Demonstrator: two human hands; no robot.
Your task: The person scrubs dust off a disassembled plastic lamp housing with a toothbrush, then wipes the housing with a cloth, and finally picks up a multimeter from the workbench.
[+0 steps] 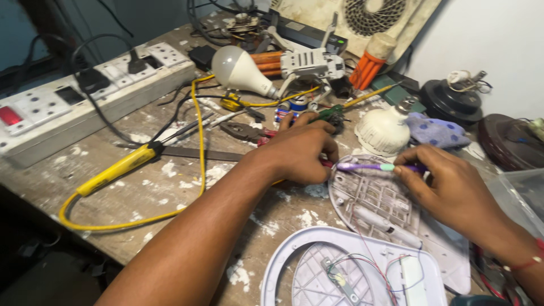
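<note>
1. The worktop (141,192), scuffed and splashed with white, carries everything; both hands work at its right part.
2. A long white power strip (85,96) lies far out to the left of the hands, with black plugs in it.
3. Two white plastic casing halves lie under and just near of the hands. The upper shell (377,207) sits below the right hand, its ribbed inside up; the lower shell (351,272) lies nearer the body and holds a small board and thin red and white wires.
4. A yellow soldering iron (116,169) lies well left of the left hand, its yellow cord looping round toward the body.
5. A white bulb (241,69) lies beyond the left hand; a bulb housing (382,131) stands just beyond the gap between the hands.
6. The left hand (300,150) is curled shut, fingers pressing down on small tools at the shell's far left edge; what exactly it pinches I cannot tell.
7. The right hand (447,181) grips a purple tool (374,167). Its long axis runs left to right across the upper shell, tip pointing at the left hand and almost touching it.
</note>
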